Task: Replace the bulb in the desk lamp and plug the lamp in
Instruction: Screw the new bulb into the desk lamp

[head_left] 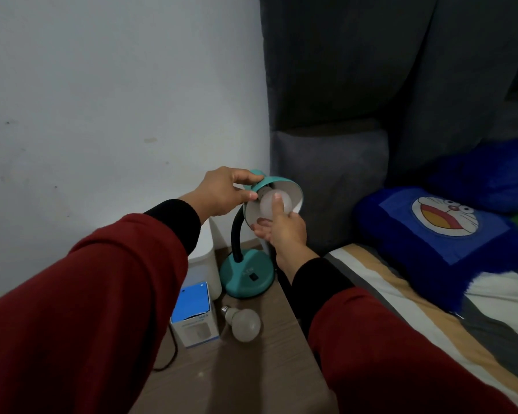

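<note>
On the bedside table the teal desk lamp stands tilted toward me. My left hand clamps its shade; my right hand grasps the bulb in the socket. I judge I'm mid-twist; next comes steady turning. Another bulb lies beside its box.

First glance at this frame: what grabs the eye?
Centre frame, both hands work the teal lamp shade: the left hand grips its rim while the right hand holds the white bulb inside it. Below, on the wooden side table, a second bulb lies loose beside a blue-and-white box. At right, a bright blue cartoon-face pillow stands out on the bed.
</note>
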`<state>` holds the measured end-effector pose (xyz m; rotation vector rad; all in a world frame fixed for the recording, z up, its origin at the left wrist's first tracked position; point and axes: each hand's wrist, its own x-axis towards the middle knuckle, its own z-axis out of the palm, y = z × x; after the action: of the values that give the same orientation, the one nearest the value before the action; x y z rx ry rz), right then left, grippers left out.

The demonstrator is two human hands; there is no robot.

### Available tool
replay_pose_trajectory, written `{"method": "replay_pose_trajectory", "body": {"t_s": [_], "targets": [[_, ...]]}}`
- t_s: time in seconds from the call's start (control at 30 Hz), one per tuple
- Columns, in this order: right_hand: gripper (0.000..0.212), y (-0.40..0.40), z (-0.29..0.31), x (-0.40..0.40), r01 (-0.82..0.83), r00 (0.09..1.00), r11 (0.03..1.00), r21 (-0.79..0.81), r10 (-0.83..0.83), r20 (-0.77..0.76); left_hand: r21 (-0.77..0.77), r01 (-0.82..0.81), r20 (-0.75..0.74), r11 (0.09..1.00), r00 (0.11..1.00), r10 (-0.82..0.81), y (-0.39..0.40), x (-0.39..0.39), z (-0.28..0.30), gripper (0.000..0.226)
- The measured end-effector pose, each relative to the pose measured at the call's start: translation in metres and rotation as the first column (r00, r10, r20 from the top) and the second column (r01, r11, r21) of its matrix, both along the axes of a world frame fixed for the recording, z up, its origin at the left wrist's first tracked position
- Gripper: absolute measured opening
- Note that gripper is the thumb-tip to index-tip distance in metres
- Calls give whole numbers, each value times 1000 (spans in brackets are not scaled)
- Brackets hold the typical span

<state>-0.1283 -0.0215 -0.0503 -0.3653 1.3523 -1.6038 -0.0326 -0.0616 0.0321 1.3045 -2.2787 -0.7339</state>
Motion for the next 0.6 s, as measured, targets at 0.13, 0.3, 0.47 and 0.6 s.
{"method": "replay_pose_trajectory", "body": {"t_s": [0.13, 0.3, 0.47, 0.6], "targets": [[62, 3, -3, -1, 36, 996, 999, 14, -35, -77, -8, 3, 8, 1000, 1000, -2, 0, 0, 0, 42], [55, 4, -3, 0, 71, 996, 997, -39, -74, -57, -19, -10, 6, 1000, 1000, 10, -2, -1, -1, 42], [64, 7, -3, -2, 96, 994, 993, -74, -99, -36, -17, -3, 14, 1000, 1000, 3, -2, -2, -1, 42], [58, 6, -2, -3, 95, 992, 995, -35, -97, -78, -19, -8, 10, 1000, 1000, 8, 0, -3, 0, 42]]}}
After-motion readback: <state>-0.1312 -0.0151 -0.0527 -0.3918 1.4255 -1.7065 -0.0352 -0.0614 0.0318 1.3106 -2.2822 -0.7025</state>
